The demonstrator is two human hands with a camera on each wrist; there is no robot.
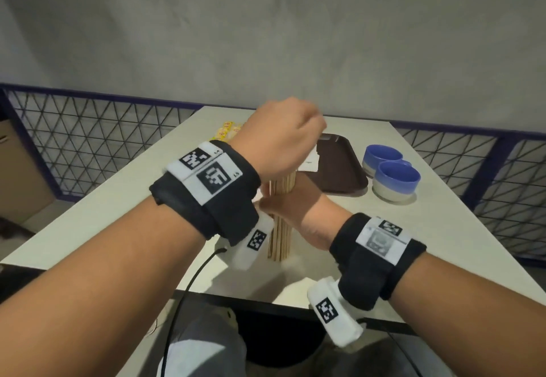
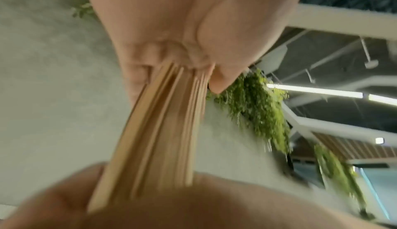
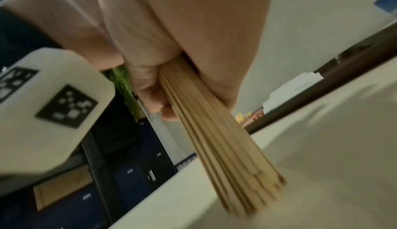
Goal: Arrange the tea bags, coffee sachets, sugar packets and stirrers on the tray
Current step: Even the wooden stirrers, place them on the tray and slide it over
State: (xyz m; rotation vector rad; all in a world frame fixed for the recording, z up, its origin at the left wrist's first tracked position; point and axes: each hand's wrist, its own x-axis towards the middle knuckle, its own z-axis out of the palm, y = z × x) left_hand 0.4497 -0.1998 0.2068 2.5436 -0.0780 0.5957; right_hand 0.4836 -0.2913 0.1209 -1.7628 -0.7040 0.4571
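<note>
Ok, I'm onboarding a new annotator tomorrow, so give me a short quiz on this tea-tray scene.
1. True or false: the wooden stirrers already lie on the brown tray.
2. Which grips the bundle higher? A left hand, B right hand.
3. How many blue bowls stand right of the tray?
Key: 1 false, both hands hold them upright on the table. 2 A. 3 two.
</note>
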